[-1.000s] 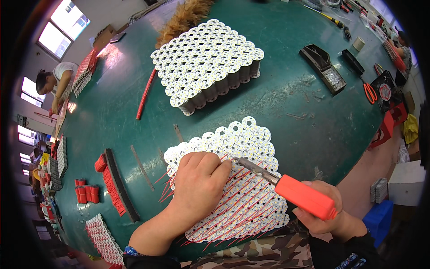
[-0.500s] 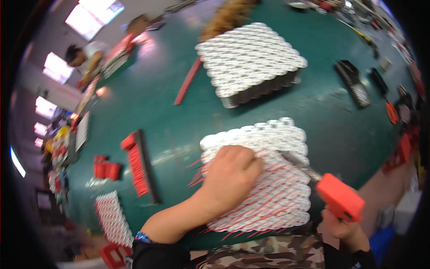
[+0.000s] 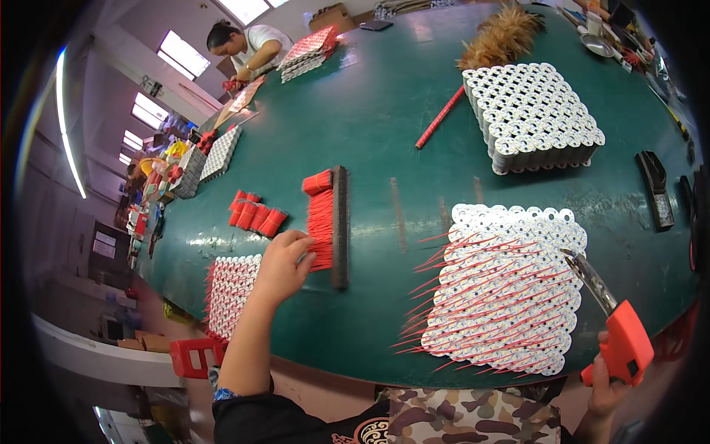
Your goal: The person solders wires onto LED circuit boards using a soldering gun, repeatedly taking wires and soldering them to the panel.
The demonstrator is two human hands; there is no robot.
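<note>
My left hand (image 3: 284, 268) reaches to the left, its fingers curled and pinched at the edge of a row of short red wires (image 3: 320, 222). Those wires lie side by side against a dark bar (image 3: 340, 229). My right hand (image 3: 608, 385) grips a red soldering gun (image 3: 629, 344) by its handle. The gun's metal tip is over the upper right part of a sheet of joined round white circuit boards (image 3: 510, 288). Red wires run slantwise across that sheet, many with ends sticking out past its left edge.
A stack of white board sheets (image 3: 536, 118) stands farther back, beside a feather duster (image 3: 503, 33) with a red handle. Bundled red wires (image 3: 255, 214) and a wired sheet (image 3: 235, 292) lie left. A black tool (image 3: 655, 189) is at right. Another person (image 3: 255, 48) works across the green table (image 3: 384, 163).
My left hand has moved from the board sheet leftward to the row of red wires. The soldering gun stays in my right hand near the sheet's right side. The view has shifted left.
</note>
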